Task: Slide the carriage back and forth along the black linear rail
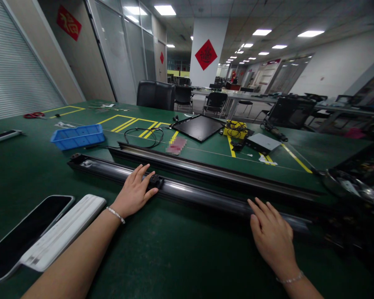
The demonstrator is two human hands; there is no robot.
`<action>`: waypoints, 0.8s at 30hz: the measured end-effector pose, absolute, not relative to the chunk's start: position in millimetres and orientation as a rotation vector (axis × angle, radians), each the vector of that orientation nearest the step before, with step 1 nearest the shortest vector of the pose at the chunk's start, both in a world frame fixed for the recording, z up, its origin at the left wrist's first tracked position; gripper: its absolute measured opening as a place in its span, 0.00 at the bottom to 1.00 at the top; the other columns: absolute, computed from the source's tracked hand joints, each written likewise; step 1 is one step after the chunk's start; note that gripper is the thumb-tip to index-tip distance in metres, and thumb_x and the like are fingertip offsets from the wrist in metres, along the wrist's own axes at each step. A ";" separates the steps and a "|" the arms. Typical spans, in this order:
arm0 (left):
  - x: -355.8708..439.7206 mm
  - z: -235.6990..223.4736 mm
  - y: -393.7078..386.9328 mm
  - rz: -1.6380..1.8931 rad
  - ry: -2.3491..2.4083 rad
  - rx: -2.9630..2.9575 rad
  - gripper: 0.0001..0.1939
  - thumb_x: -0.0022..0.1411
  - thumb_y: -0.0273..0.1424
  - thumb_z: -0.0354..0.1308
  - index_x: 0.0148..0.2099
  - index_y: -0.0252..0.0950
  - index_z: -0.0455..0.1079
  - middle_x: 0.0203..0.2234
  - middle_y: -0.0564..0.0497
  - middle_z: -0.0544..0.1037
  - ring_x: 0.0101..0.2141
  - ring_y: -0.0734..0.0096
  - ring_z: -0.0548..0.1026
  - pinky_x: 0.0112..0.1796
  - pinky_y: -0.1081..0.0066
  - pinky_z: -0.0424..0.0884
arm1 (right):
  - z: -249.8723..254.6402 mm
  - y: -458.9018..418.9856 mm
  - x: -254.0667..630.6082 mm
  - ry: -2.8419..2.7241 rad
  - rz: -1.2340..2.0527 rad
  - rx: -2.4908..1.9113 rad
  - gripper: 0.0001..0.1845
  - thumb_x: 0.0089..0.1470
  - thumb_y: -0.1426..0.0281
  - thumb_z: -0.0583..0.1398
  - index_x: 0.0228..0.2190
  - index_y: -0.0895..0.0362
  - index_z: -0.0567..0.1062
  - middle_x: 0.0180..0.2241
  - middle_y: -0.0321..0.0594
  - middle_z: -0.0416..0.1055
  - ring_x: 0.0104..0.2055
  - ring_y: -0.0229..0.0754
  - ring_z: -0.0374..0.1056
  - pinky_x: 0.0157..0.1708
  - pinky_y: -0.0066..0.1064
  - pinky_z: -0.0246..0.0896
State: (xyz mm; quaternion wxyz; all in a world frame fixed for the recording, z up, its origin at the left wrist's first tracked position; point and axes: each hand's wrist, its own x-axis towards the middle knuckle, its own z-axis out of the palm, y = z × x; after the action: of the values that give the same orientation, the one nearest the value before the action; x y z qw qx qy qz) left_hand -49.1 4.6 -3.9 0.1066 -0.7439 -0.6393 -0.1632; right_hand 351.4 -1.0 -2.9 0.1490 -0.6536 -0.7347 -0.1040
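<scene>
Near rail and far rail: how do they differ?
The near rail carries a small black block; the far rail shows none. The left hand rests on the near rail; the far rail is untouched. The near rail's end reaches farther left than the far rail's. Both are long and dark, with shiny strips.

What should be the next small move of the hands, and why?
Probably the left hand should close lightly on the black block on the near rail. Its fingertips are right at the block, but the fingers are spread, not wrapped around it. The right hand is farther right along this rail, where it could perhaps steady it.
</scene>
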 end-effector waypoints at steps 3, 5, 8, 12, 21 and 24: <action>-50.6 -3.6 6.1 -0.457 -1.864 -2.267 0.30 0.63 0.47 0.41 0.60 0.35 0.58 0.58 0.42 0.62 0.60 0.58 0.54 0.57 0.56 0.51 | -3.7 -0.4 352.2 -2.119 -0.302 -1.888 0.25 0.58 0.64 0.42 0.53 0.52 0.66 0.56 0.40 0.62 0.60 0.48 0.52 0.50 0.47 0.55; -50.5 -2.7 6.7 -0.459 -1.892 -2.280 0.29 0.62 0.47 0.42 0.60 0.36 0.57 0.57 0.42 0.64 0.59 0.58 0.57 0.57 0.55 0.52 | -4.7 0.5 353.1 -2.119 -0.308 -1.882 0.25 0.58 0.64 0.42 0.53 0.51 0.66 0.56 0.40 0.62 0.60 0.48 0.53 0.50 0.47 0.55; -49.4 -1.6 6.8 -0.507 -1.920 -2.273 0.29 0.61 0.47 0.44 0.59 0.36 0.58 0.56 0.42 0.65 0.58 0.57 0.59 0.56 0.55 0.53 | -5.5 1.1 353.8 -2.114 -0.322 -1.870 0.25 0.57 0.65 0.43 0.53 0.51 0.66 0.56 0.40 0.63 0.59 0.48 0.53 0.50 0.46 0.56; -47.9 -1.2 6.6 -0.629 -1.961 -2.231 0.26 0.59 0.47 0.49 0.52 0.35 0.62 0.54 0.41 0.66 0.55 0.56 0.61 0.54 0.56 0.58 | -4.8 0.2 353.3 -2.109 -0.313 -1.870 0.25 0.57 0.65 0.43 0.53 0.50 0.66 0.56 0.40 0.63 0.59 0.49 0.53 0.49 0.48 0.56; -45.8 5.4 7.6 -0.621 -2.025 -2.215 0.21 0.56 0.48 0.52 0.42 0.36 0.65 0.37 0.46 0.72 0.41 0.58 0.69 0.44 0.60 0.64 | -6.3 0.7 354.1 -2.120 -0.315 -1.892 0.25 0.58 0.64 0.42 0.53 0.50 0.66 0.56 0.39 0.62 0.60 0.48 0.52 0.50 0.47 0.55; -46.2 6.7 7.7 -0.597 -2.066 -2.224 0.20 0.56 0.48 0.52 0.41 0.38 0.65 0.35 0.47 0.74 0.40 0.59 0.70 0.44 0.61 0.63 | -4.7 -0.3 353.0 -2.122 -0.312 -1.901 0.25 0.58 0.64 0.42 0.53 0.51 0.66 0.57 0.39 0.62 0.60 0.48 0.52 0.50 0.47 0.55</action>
State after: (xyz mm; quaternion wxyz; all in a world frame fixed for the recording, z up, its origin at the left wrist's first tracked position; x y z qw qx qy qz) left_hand -46.2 7.7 6.7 0.0241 -0.7187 -0.6676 -0.1930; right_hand 353.0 -0.3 -4.7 0.1374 -0.6569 -0.7335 -0.1077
